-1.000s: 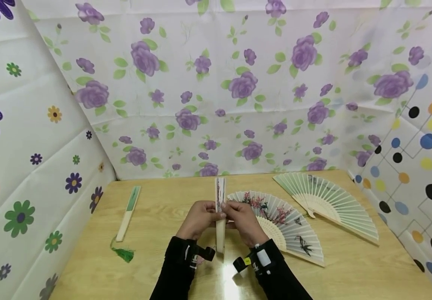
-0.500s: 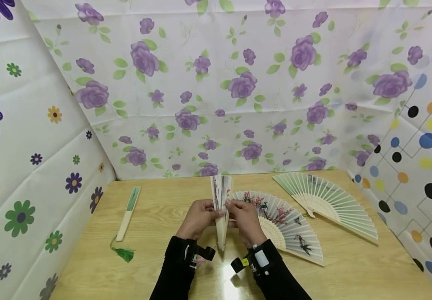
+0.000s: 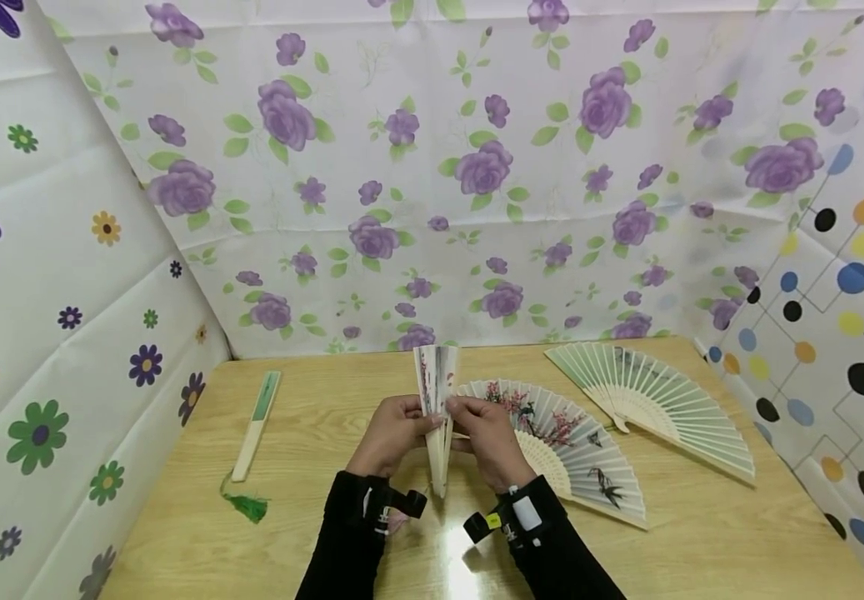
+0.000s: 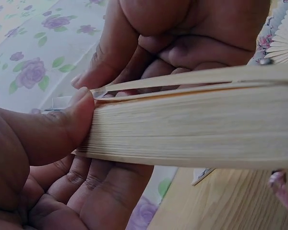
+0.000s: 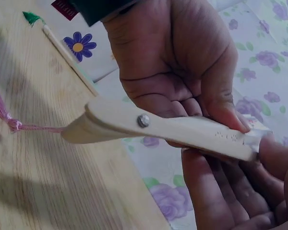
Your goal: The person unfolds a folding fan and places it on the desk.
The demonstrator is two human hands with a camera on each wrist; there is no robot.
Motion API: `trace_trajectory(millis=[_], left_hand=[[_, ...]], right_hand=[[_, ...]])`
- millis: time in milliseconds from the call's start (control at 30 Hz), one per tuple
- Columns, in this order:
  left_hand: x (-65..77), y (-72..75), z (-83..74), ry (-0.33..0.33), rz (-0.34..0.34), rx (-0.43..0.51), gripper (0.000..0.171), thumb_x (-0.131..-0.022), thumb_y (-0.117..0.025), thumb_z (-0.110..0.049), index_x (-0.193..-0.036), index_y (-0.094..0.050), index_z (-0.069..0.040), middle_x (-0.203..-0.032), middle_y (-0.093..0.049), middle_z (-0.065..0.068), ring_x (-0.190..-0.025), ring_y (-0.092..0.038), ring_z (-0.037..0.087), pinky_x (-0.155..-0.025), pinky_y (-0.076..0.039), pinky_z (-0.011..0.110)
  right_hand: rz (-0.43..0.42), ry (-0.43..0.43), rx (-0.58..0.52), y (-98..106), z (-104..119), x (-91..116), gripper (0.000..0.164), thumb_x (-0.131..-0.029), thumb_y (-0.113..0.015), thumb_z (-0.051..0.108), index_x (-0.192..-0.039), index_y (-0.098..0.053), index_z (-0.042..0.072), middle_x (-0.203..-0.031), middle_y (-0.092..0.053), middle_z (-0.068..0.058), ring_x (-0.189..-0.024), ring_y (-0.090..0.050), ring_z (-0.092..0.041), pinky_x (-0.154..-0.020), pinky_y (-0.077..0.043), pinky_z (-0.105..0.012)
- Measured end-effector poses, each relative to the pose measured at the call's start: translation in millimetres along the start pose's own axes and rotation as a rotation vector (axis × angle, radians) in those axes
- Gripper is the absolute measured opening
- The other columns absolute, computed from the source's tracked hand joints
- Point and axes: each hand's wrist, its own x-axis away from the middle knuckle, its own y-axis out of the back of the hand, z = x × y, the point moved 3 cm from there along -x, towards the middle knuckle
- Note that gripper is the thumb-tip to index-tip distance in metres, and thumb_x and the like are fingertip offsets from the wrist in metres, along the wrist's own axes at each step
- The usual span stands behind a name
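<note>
Between both hands, at the middle of the table, a pale wooden folding fan (image 3: 439, 387) stands on end, its ribs mostly stacked and its printed leaf spread slightly at the top. My left hand (image 3: 394, 437) grips the stack with the thumb in front and fingers behind. On the other side my right hand (image 3: 490, 437) pinches the outer rib. In the left wrist view that outer rib (image 4: 192, 79) stands a little apart from the stacked ribs (image 4: 192, 129). The right wrist view shows the pivot rivet (image 5: 143, 120) and a pink tassel (image 5: 2, 112) hanging from the narrow end.
Beside my right hand lies a spread white fan (image 3: 577, 442) with blossoms and birds. Behind it is a spread green fan (image 3: 660, 404). A folded green fan (image 3: 257, 429) with a green tassel (image 3: 247, 507) lies at left. Patterned cloth (image 3: 372, 183) walls the wooden table (image 3: 312, 467).
The held fan went from nearly closed to slightly spread at its top, its outer rib parting from the stack. Both hands stay about where they were; the other fans lie still.
</note>
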Motion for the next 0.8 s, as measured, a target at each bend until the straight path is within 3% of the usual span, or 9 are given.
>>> trace_trajectory(millis=[200,333,567,800], left_hand=[[1.1,2.1,-1.1,-0.009,0.006,0.03,0.03,-0.109,-0.07,0.005,-0.137,-0.071,0.017,-0.114,-0.084,0.019,-0.094,-0.078,0.011,-0.085,-0.071,0.028],[3.3,3.2,0.1,0.001,-0.002,0.038,0.031,-0.109,-0.07,0.005,-0.138,-0.071,0.016,-0.114,-0.084,0.018,-0.094,-0.079,0.012,-0.085,-0.071,0.029],[1.9,1.3,2.3,-0.003,-0.012,0.046,0.031,-0.11,-0.07,0.003,-0.138,-0.071,0.015,-0.114,-0.084,0.019,-0.094,-0.08,0.013,-0.085,-0.072,0.028],[-0.1,-1.8,-0.2,-0.023,-0.023,0.045,0.03,-0.11,-0.071,0.002,-0.139,-0.074,0.011,-0.116,-0.085,0.02,-0.098,-0.082,0.014,-0.089,-0.074,0.033]], right_hand=[[0.077,-0.007,-0.023,-2.2,-0.1,-1.4,0.034,-0.118,-0.067,0.023,-0.139,-0.078,-0.001,-0.122,-0.081,-0.002,-0.106,-0.082,-0.011,-0.09,-0.073,-0.028],[0.081,-0.001,-0.042,-3.5,0.1,0.9,0.032,-0.118,-0.068,0.021,-0.134,-0.079,-0.004,-0.115,-0.081,-0.001,-0.102,-0.083,-0.012,-0.09,-0.074,-0.031],[0.01,0.0,-0.079,-2.7,0.8,2.4,0.028,-0.117,-0.068,0.018,-0.125,-0.082,-0.005,-0.111,-0.081,-0.004,-0.096,-0.084,-0.013,-0.084,-0.074,-0.03],[-0.063,0.015,-0.091,-1.9,3.3,0.9,0.031,-0.116,-0.07,0.02,-0.131,-0.081,-0.005,-0.114,-0.084,-0.009,-0.094,-0.086,-0.015,-0.081,-0.075,-0.031]])
